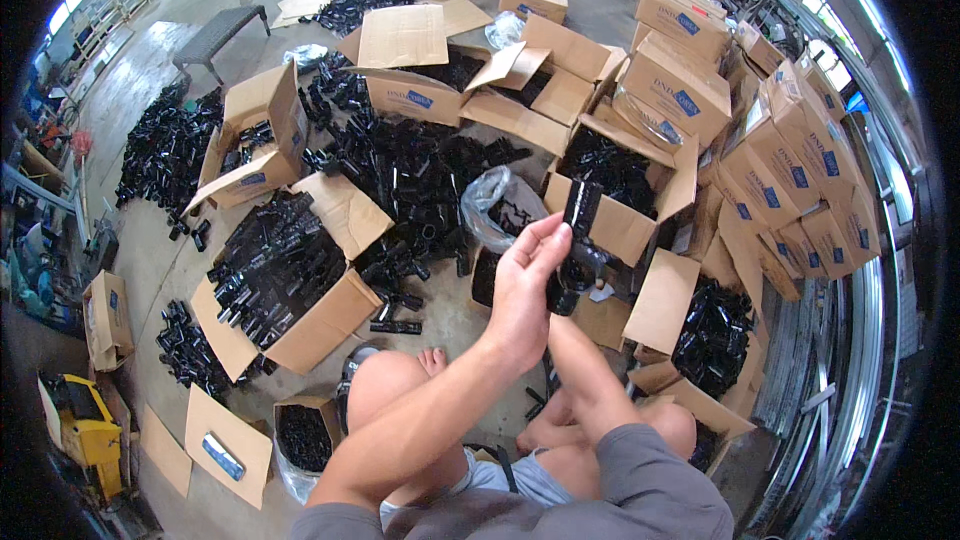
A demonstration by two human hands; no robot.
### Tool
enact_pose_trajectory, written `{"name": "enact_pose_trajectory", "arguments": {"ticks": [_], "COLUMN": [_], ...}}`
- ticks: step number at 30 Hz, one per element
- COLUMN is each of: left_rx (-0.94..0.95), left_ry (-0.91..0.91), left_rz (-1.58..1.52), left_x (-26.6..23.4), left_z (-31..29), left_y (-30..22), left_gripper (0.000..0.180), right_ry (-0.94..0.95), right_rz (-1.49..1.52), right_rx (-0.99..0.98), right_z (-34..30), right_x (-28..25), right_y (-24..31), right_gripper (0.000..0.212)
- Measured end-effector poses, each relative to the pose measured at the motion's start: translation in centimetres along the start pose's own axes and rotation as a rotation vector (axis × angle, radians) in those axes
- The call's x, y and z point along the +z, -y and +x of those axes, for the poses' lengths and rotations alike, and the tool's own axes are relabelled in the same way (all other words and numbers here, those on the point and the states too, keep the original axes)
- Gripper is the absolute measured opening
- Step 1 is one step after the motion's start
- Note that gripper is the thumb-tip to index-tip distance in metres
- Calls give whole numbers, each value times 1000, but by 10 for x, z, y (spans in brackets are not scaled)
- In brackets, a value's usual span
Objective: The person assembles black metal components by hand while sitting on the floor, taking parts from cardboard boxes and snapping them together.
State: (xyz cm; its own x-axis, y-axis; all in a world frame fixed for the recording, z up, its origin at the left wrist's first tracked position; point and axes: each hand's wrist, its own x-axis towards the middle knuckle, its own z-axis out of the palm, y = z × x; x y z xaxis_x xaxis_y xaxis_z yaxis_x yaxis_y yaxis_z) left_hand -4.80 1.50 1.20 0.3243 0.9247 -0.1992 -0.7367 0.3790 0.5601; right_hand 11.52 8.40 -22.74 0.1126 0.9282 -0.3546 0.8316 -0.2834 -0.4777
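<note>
My left hand point(528, 285) is raised in front of me, its thumb and fingers closed on a black tubular part point(581, 204) that stands nearly upright. My right forearm point(588, 368) reaches up just behind the left wrist. The right hand itself is mostly hidden there, next to the dark lower end of what is held, so its fingers do not show. Beyond the hands sits a clear plastic bag point(490, 215) with small dark pieces in it. An open carton point(625, 230) full of black parts stands just past my fingers.
Loose black parts lie in a large heap point(420, 180) and another pile point(165, 150). A tilted carton point(320, 325) spills parts at left; another open carton point(665, 300) stands at right. Closed cartons point(790, 170) are stacked beside long metal bars point(850, 380). A low bench point(220, 35) stands far left.
</note>
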Motion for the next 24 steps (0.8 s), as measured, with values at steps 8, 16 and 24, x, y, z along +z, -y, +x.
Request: {"name": "enact_pose_trajectory", "arguments": {"ticks": [8,16,24], "left_rx": [74,53,45], "left_ry": [-8,-27,-14], "left_rz": [133,150,104], "left_x": [-1,-2,5], "left_z": [0,-8,-11], "left_y": [-2,-8,-9], "left_gripper": [36,38,37], "right_ry": [56,82,79], "right_rz": [-171,-195,-201], "right_rx": [109,96,85], "right_z": [10,10,18], "right_x": [40,40,30], "right_y": [-18,-1,-13], "right_gripper": [29,26,24]}}
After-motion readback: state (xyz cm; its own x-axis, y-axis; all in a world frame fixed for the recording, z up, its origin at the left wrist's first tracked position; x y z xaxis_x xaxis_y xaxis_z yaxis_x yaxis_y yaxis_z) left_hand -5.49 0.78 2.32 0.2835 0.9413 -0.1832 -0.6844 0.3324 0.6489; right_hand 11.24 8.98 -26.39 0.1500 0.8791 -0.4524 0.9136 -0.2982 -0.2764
